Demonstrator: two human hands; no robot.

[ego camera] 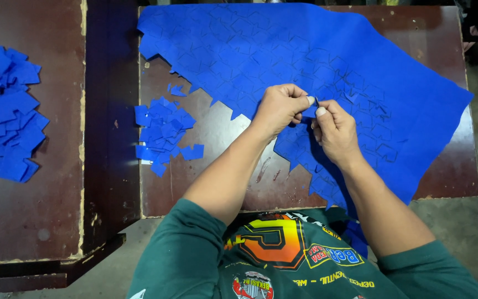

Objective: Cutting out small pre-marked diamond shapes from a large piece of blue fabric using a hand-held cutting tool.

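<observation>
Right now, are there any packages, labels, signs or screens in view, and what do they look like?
No packages, signs or screens.
Printed shirt graphic: on the person's green shirt at the bottom edge; blocky orange and yellow shape, outlined black.
Small printed badge: beside it on the shirt; slanted yellow-edged patch with blue inside.

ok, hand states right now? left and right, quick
Left hand: closed, pinching a small blue piece at the edge of the blue die-cut sheet.
Right hand: closed, pinching the same spot.
</observation>
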